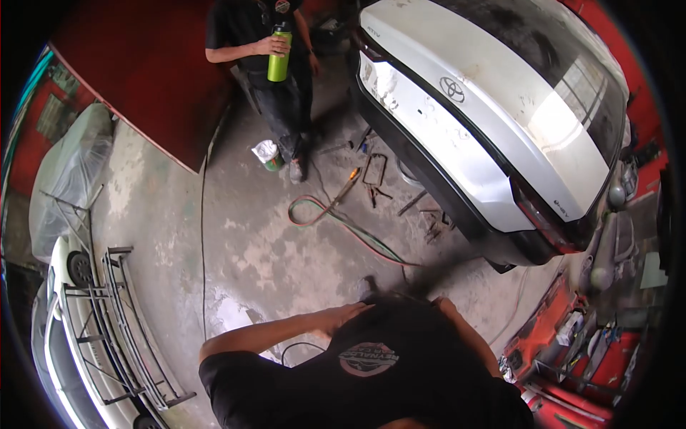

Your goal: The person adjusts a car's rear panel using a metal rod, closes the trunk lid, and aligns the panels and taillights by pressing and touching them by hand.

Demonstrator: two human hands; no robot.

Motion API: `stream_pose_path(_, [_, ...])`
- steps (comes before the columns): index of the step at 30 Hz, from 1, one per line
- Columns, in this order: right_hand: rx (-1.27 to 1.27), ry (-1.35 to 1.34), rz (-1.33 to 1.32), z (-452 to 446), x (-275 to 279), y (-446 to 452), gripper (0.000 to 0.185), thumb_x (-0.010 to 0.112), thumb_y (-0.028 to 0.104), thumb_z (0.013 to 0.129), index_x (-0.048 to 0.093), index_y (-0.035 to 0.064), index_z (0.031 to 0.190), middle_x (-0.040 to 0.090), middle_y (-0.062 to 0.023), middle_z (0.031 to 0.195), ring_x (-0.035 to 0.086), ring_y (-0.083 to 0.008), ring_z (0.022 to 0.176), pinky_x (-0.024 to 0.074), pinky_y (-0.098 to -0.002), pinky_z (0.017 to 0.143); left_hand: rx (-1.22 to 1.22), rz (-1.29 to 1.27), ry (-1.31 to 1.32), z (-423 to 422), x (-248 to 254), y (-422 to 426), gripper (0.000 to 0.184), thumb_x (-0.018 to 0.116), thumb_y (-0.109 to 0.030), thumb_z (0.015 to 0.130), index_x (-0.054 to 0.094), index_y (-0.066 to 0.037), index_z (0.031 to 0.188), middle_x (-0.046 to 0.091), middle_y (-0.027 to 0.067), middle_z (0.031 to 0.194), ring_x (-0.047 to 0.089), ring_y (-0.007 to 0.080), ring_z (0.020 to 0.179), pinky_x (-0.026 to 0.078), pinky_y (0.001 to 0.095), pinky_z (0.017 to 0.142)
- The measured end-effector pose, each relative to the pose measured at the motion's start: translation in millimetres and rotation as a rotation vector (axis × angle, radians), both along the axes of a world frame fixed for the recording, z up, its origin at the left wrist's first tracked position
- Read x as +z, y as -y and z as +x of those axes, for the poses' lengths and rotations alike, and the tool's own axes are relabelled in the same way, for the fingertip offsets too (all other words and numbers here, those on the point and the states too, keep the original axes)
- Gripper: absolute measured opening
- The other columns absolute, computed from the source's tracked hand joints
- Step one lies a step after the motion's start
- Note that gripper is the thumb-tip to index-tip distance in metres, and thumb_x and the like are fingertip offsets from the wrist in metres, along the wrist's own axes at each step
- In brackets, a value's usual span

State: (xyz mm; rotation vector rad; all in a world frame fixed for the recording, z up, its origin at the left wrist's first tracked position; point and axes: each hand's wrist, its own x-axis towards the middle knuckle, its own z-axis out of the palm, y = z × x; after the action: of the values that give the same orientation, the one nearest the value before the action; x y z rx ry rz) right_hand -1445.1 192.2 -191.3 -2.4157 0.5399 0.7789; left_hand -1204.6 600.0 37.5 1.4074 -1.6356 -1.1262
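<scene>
My left hand (341, 317) is at my waist, close against my black shirt (436, 365). The shirt hides part of its fingers, and no object shows in it. At the other side of my waist is my right hand (446, 307), mostly covered by the shirt, so its grip cannot be made out. On the concrete floor ahead lie a torch (349, 184) and its red and green hoses (364, 234). A clamp-like metal frame (374, 170) and pliers-like tools (375, 193) are beside the torch, all apart from my hands.
A silver car (493, 121) with dark bumper stands ahead right. Another person (268, 93) stands ahead, holding a green bottle (279, 61), near a small bucket (268, 154). A red panel (143, 71), metal rack (128, 322) and white car (68, 343) are left; red shelving (572, 386) is right.
</scene>
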Motion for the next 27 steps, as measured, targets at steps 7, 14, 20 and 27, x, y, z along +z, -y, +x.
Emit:
stream_pose_path(7, [-0.015, -0.064, -0.012, 15, 49, -19, 0.031, 0.067, 0.029, 0.075, 0.074, 0.0086, 0.096, 0.069, -0.0183, 0.095, 0.066, -0.0353, 0.090, 0.0511, -0.0429, 0.082, -0.006, 0.034, 0.003, 0, 8, 1, 0.124, 0.076, -0.056, 0.060, 0.010, -0.005, 0.152, 0.004, 0.0203, 0.158, 0.012, 0.0389, 0.144, 0.016, 0.0420, 0.118])
stream_pose_path(14, [-0.020, 0.002, 0.064, 18, 63, -20, 0.030, 0.068, 0.030, 0.074, 0.075, 0.0099, 0.094, 0.069, -0.0182, 0.093, 0.066, -0.0357, 0.089, 0.0510, -0.0426, 0.082, 0.030, 0.128, -0.042, -1, 2, 0, 0.126, 0.083, -0.036, 0.057, 0.004, -0.008, 0.153, 0.005, 0.0157, 0.159, 0.014, 0.0332, 0.145, 0.018, 0.0401, 0.118])
stream_pose_path(20, [-0.039, 0.013, 0.107, 20, 57, -16, 0.033, 0.068, 0.030, 0.074, 0.074, 0.0072, 0.097, 0.069, -0.0188, 0.095, 0.066, -0.0350, 0.090, 0.0513, -0.0421, 0.082, 0.023, 0.129, -0.082, -4, -11, 1, 0.127, 0.082, -0.034, 0.058, 0.002, -0.007, 0.153, 0.004, 0.0144, 0.159, 0.011, 0.0314, 0.146, 0.013, 0.0387, 0.119])
stream_pose_path(27, [-0.002, 0.091, -0.032, 42, 75, -23, 0.029, 0.066, 0.028, 0.075, 0.073, 0.0043, 0.091, 0.068, -0.0208, 0.089, 0.066, -0.0374, 0.087, 0.0511, -0.0453, 0.079, 0.024, 0.077, -0.073, -9, -8, -1, 0.126, 0.082, -0.039, 0.061, 0.002, -0.005, 0.152, 0.002, 0.0154, 0.159, 0.008, 0.0310, 0.147, 0.007, 0.0375, 0.120])
